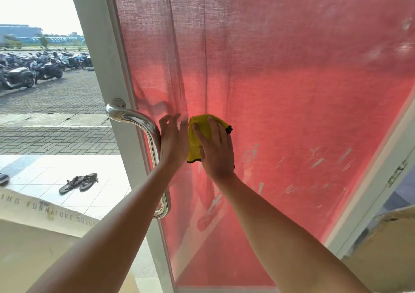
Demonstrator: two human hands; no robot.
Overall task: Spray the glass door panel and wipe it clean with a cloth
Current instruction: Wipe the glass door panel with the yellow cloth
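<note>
Forearms [280, 225] reached up to the glass door panel [280, 86]. Right hand [216, 152] pressed the yellow cloth [198, 135] flat under spread fingers; left hand [174, 141], fingers loose and empty, touched the glass just beside it. Smears [316, 161] lay rightward.

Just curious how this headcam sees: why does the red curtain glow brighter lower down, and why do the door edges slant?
Head view: the red curtain behind the glass door panel seems backlit, brightest around the yellow cloth; the sky is blown out white; the wide-angle lens likely slants the door frame, and the steel handle shows glints.
</note>
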